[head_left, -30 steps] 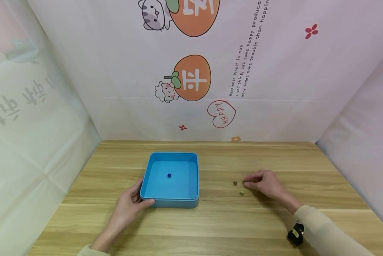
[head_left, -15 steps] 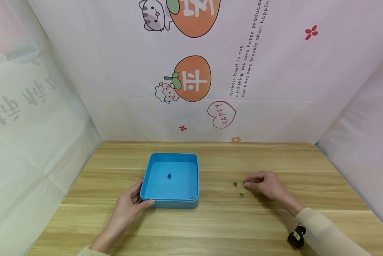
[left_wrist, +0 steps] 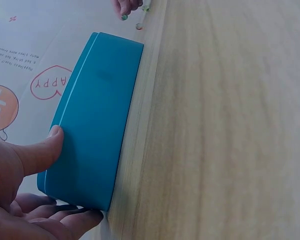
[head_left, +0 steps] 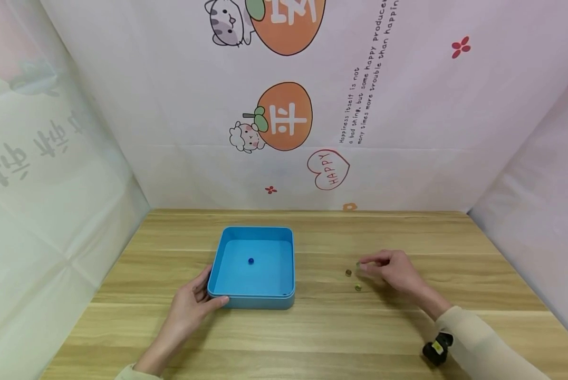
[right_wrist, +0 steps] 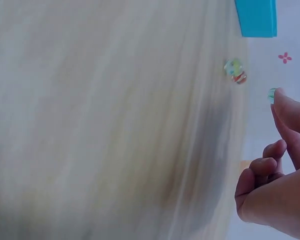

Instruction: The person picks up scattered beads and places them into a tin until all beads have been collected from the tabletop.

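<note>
My left hand (head_left: 189,306) holds the near left corner of a square blue box (head_left: 265,302), thumb on its front wall and fingers along its left side. Inside the box lies one dark blue marble (head_left: 251,260). Over to the right, my right hand (head_left: 395,272) pinches a clear green-tinted marble (right_wrist: 272,95) between thumb and forefinger, just above the table; the other fingers are curled in. Two more marbles rest on the wood close by: a brownish-red one (head_left: 348,273) and a yellow-green one (head_left: 358,287).
The wooden table (head_left: 331,338) ends at a white printed cloth wall (head_left: 193,174) behind, with cloth walls on both sides. A black device (head_left: 435,351) is at the right sleeve. The box stands left of the loose marbles.
The right hand has lifted the green marble slightly off the table and shifted a little away and left. The left hand and box stay in place.
</note>
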A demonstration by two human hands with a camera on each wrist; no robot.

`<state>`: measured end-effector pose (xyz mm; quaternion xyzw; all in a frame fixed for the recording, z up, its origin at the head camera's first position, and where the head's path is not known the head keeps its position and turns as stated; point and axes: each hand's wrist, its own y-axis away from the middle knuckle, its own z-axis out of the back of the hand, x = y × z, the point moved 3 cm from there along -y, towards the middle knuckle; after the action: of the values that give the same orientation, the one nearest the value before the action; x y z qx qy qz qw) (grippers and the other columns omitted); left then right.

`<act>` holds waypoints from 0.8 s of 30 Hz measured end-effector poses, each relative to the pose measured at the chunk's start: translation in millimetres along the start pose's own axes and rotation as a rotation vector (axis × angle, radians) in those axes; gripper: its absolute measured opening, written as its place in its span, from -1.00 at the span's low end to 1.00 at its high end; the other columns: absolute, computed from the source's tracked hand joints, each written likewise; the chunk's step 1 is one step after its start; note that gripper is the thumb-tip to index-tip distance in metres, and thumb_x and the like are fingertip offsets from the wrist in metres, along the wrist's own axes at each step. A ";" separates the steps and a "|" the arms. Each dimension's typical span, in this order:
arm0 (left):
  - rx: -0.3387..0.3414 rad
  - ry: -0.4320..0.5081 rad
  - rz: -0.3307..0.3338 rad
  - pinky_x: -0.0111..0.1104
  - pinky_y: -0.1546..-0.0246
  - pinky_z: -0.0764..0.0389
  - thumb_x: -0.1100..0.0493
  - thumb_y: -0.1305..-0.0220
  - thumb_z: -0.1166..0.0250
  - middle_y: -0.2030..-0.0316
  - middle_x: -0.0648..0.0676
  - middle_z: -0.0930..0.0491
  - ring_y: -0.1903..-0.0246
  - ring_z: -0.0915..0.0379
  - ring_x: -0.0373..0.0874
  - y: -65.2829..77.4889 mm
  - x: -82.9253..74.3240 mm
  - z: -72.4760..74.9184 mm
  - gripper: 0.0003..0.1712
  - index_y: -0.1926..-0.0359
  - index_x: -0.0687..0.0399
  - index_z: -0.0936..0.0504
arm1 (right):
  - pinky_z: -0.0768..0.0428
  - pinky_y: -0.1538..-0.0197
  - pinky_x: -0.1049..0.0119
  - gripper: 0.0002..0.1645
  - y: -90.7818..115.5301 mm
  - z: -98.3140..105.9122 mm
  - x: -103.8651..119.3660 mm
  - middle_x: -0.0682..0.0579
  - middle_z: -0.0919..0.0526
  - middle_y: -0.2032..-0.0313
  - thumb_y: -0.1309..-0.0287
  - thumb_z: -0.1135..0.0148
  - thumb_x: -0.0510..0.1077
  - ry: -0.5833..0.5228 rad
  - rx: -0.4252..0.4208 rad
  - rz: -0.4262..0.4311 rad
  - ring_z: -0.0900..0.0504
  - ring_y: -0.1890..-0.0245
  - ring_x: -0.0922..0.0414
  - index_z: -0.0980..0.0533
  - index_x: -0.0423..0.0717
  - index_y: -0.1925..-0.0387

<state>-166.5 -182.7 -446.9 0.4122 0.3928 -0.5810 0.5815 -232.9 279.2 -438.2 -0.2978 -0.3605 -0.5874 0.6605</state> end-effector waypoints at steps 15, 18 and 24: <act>-0.002 0.019 0.002 -0.10 -0.24 -0.55 0.31 -0.26 -0.55 -0.54 0.42 -0.14 -0.44 -0.23 0.27 0.2 0.7 -0.1 0.05 -0.61 0.36 -0.15 | -0.41 0.38 0.34 -0.63 -7.6 -8.8 35.6 -0.08 -0.58 0.20 -0.35 -0.48 -0.02 -0.073 0.034 0.015 -0.39 0.30 0.06 -0.76 -0.18 -0.03; -0.001 0.022 0.002 -0.11 -0.24 -0.54 0.31 -0.25 -0.56 -0.54 0.42 -0.14 -0.44 -0.23 0.27 0.6 0.8 0.0 0.05 -0.61 0.36 -0.15 | -0.42 0.36 0.34 -0.63 -10.5 -12.9 43.5 -0.07 -0.62 0.16 -0.33 -0.49 -0.03 -0.089 0.036 0.024 -0.39 0.30 0.06 -0.76 -0.20 -0.02; -0.001 0.011 -0.001 -0.10 -0.24 -0.54 0.30 -0.26 -0.56 -0.53 0.43 -0.15 -0.44 -0.22 0.27 0.7 0.5 0.2 0.04 -0.61 0.36 -0.15 | -0.35 0.39 0.32 -0.64 -16.8 -19.8 58.3 -0.05 -0.52 0.34 -0.33 -0.49 -0.03 -0.109 0.052 0.021 -0.34 0.37 0.07 -0.76 -0.19 -0.03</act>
<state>-165.8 -183.1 -447.2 0.4148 0.3964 -0.5788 0.5795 -244.1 228.1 -401.7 -0.3161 -0.4080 -0.5536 0.6536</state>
